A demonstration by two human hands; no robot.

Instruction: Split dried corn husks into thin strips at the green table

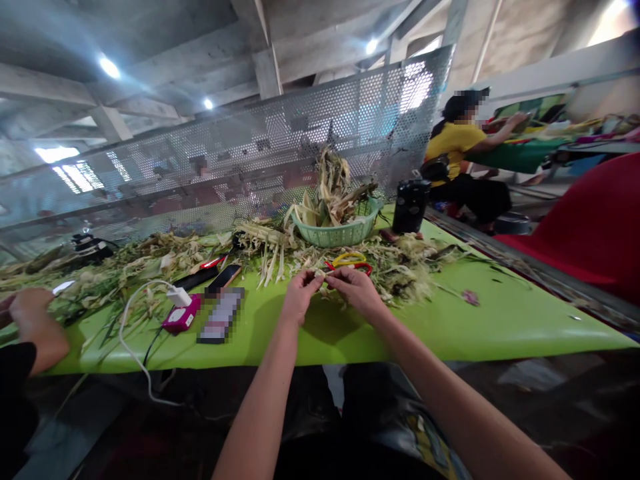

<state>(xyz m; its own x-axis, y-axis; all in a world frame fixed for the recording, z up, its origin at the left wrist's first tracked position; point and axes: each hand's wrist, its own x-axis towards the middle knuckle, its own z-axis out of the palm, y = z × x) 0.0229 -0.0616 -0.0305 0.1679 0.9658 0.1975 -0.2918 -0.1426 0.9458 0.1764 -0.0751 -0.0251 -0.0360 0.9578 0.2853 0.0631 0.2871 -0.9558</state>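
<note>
A pale, fibrous husk strip [319,273] is pinched between the closed fingertips of the left hand [299,295] and the right hand [358,289], just above the glossy green table [500,320]. Dry, curled corn husks [333,187] are heaped in a latticed mint plastic basket [345,235].

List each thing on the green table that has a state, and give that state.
left hand, pinched shut on husk strip
right hand, pinched shut on same strip
basket, upright, heaped with husks
pink device, flat, white charger on top
phone, flat, screen dark
black container, upright
</note>
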